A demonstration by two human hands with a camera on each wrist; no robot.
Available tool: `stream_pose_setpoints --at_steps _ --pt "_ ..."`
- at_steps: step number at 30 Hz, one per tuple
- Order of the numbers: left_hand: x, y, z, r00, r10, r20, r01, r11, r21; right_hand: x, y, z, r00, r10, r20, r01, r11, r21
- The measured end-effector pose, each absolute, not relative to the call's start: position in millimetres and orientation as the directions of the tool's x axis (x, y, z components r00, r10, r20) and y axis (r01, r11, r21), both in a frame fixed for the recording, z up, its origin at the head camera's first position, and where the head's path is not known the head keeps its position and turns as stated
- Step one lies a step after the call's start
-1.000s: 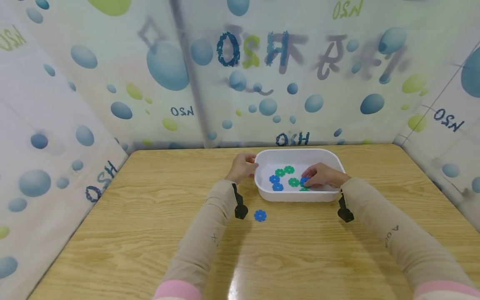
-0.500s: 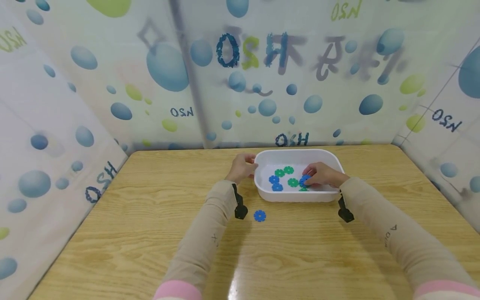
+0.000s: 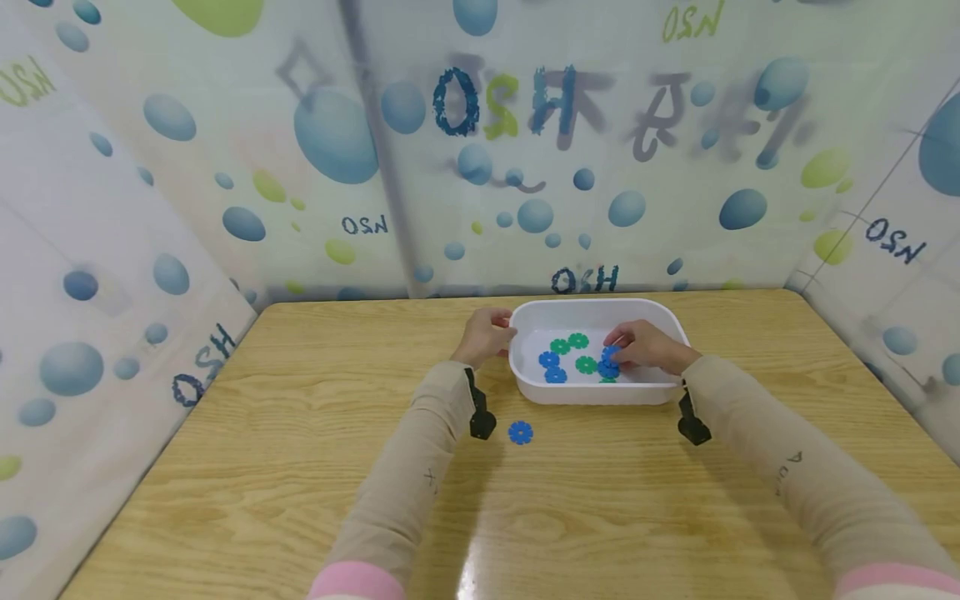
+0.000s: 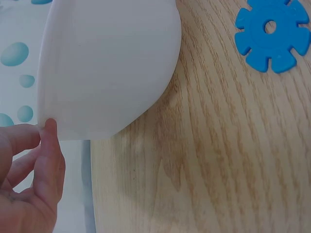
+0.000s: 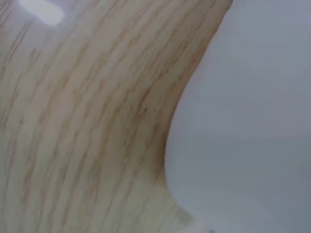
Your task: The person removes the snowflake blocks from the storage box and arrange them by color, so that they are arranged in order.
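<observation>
1. Currently, a blue notched disc [image 3: 611, 355] is in the right part of the white tray [image 3: 592, 393], in the fingers of the right hand [image 3: 648, 346].
2. The right hand reaches over the tray's right side; its thumb and fingers pinch that disc, though its far edge is hidden by them.
3. Just under the pinched disc, nearer the tray's front wall, is a second blue disc [image 3: 606, 369], with a green disc [image 3: 587, 365] to its left and another green piece partly hidden by the wall.
4. Farther left in the tray, two green discs [image 3: 559, 347] lie side by side, and two blue discs [image 3: 554, 376] lie close together in front of them.
5. The left hand [image 3: 483, 335] is at the tray's left end, thumb and fingers closed narrowly on its edge.
6. Outside the tray, a loose blue disc [image 3: 521, 432] lies flat on the wooden table [image 3: 600, 508], near its front left corner.
7. Beige sleeves [image 3: 408, 458] with pink cuffs cover both arms.
8. Behind stands a bubble-printed backdrop [image 3: 645, 250].
</observation>
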State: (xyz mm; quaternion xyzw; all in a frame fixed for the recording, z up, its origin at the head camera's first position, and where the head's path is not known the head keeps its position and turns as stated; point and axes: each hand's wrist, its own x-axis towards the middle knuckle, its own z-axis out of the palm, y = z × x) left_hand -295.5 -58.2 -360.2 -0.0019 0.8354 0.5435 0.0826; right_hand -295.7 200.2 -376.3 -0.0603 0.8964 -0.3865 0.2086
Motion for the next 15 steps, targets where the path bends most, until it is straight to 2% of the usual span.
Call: stream_pose_setpoints --at_steps 15 --pt "-295 -58 -360 -0.986 0.083 -0.142 -0.096 0.409 0.907 -282 202 -362 -0.9 -0.339 -0.273 0.014 0.603 -0.798"
